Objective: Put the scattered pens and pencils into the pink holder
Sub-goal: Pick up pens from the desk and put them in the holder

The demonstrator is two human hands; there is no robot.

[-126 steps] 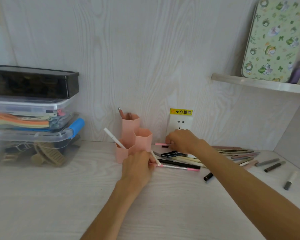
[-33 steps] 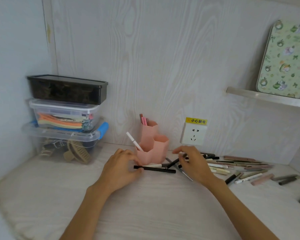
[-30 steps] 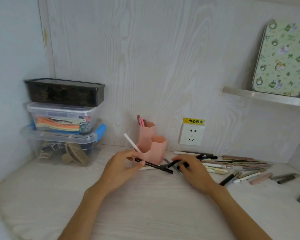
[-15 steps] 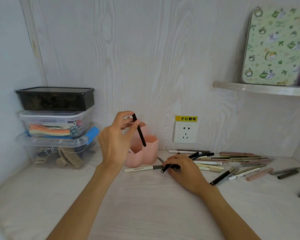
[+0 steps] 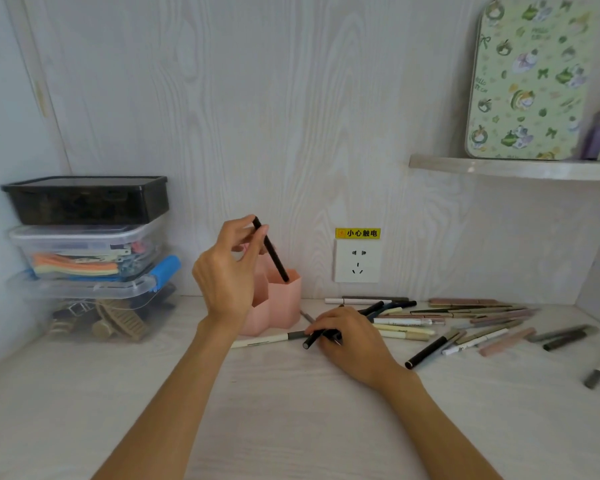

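Head view. We see the left hand (image 5: 227,282) raised above the pink holder (image 5: 279,306), its grip closed on the upper end of a black pen (image 5: 271,252). The pen tilts, and its lower tip sits at the rim of the holder's front compartment; we cannot tell whether it is inside yet. The holder stands near the back edge of the counter (image 5: 284,410), just left of a wall socket (image 5: 357,260). The right hand (image 5: 352,336) rests on the counter just right of the holder, fingers curled closed around a second black pen (image 5: 313,339). A white pen (image 5: 264,340) lies in front of the holder. The scattered pens and pencils (image 5: 465,323) spread toward the counter's right edge. Stacked storage boxes (image 5: 87,251) occupy the back left corner.
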